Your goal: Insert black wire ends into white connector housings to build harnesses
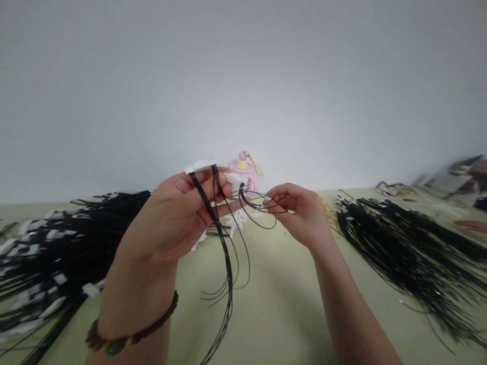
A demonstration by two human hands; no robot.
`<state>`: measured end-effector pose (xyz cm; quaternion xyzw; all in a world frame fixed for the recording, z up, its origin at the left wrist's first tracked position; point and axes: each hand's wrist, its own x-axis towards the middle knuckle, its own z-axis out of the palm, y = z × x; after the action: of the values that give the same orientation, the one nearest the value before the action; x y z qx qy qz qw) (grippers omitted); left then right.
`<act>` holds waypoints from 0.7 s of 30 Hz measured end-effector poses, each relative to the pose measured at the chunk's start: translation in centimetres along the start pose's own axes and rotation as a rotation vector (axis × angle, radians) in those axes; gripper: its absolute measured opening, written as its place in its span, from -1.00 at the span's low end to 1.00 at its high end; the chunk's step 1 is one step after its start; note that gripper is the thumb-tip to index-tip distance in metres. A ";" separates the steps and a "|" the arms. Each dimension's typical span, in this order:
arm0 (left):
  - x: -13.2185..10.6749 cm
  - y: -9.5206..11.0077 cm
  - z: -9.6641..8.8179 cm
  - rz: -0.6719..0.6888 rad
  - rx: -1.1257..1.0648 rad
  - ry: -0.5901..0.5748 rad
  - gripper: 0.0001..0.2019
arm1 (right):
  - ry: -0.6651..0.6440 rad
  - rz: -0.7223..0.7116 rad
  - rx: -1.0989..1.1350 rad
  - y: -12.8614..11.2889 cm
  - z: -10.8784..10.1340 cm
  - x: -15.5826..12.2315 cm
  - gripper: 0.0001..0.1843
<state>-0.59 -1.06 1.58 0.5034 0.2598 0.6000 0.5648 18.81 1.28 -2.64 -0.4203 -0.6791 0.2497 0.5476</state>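
My left hand (173, 218), with a beaded bracelet (117, 342) at the wrist, holds a wire harness whose black wires (226, 253) hang down toward me. One white connector (201, 165) rests along the top of its fingers. A second white connector (236, 179) sits at its fingertips, with thin black wires looping rightward out of it. My right hand (299, 210) pinches those looped wires (262, 203) between thumb and forefinger. Both hands are raised above the table. The left fingers partly hide how the first connector is held.
Many black wires with white connectors (64, 253) are heaped at the left. A large bundle of black wires (411, 253) lies at the right. Behind my hands are loose white connectors (236, 219) and a pink-and-yellow object (242, 163). Another person's hand (472, 225) shows at the right edge.
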 end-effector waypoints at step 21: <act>0.5 -0.9 0.3 0.238 0.007 0.237 -0.90 | 0.146 -0.349 -0.300 -2.1 1.0 -1.8 -0.68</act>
<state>0.14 -0.45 1.05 0.4582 0.2653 0.7168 0.4536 17.29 -1.26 -2.19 -0.3900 -0.7295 0.0166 0.5616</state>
